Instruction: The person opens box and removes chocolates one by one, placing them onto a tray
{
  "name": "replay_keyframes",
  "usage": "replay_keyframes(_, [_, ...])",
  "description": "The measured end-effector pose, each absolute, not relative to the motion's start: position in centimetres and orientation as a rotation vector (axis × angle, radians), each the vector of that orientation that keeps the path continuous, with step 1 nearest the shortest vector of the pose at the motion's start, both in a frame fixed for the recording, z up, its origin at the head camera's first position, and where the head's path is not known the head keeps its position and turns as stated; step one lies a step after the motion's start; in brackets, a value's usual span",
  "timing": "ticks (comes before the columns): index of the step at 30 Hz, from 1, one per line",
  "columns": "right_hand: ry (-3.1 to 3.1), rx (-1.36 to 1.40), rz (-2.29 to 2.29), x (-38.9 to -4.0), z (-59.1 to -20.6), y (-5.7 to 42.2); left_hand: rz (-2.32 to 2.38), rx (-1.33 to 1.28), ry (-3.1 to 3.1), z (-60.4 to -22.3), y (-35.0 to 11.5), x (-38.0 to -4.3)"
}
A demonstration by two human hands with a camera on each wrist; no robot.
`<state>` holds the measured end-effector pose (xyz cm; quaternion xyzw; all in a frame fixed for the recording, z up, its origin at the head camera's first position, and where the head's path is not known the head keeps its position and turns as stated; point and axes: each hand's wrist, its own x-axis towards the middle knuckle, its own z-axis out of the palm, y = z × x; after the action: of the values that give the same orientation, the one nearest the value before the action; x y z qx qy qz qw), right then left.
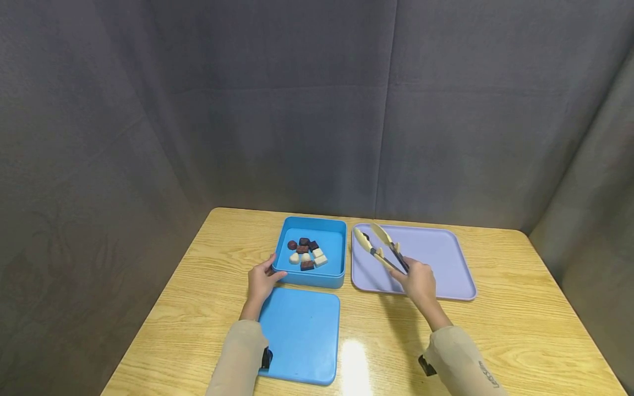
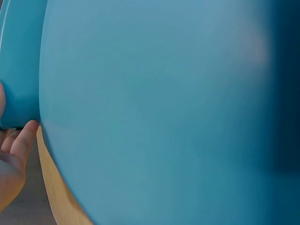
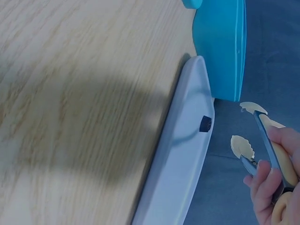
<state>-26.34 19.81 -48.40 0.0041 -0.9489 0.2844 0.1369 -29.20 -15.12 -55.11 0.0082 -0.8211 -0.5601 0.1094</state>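
Note:
A blue square box [image 1: 342,242] holds several dark, brown and white chocolates [image 1: 307,254] on its floor. My left hand [image 1: 261,279] grips the box's near left corner, thumb on the front wall and fingers along the left side. In my right hand [image 1: 420,279] is a pair of tongs [image 1: 391,247] with cream tips and dark arms, spread apart above the lilac tray [image 1: 421,258]. One dark chocolate [image 3: 206,124] lies on the tray near its left end. In the right wrist view the tong tips hold nothing and stay apart from that chocolate.
The blue lid [image 1: 302,335] lies flat on the wooden table [image 1: 520,308], in front of the box and beneath the left forearm. The tray stands just right of the box. A grey curtain [image 1: 297,110] hangs behind the table.

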Motion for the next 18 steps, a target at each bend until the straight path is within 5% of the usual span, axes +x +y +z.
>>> replay_keyframes(18, [-2.743,0.158,0.839,-25.7,-47.0,17.5,-1.647,0.036,-2.410,-55.1,-15.1,-29.1])
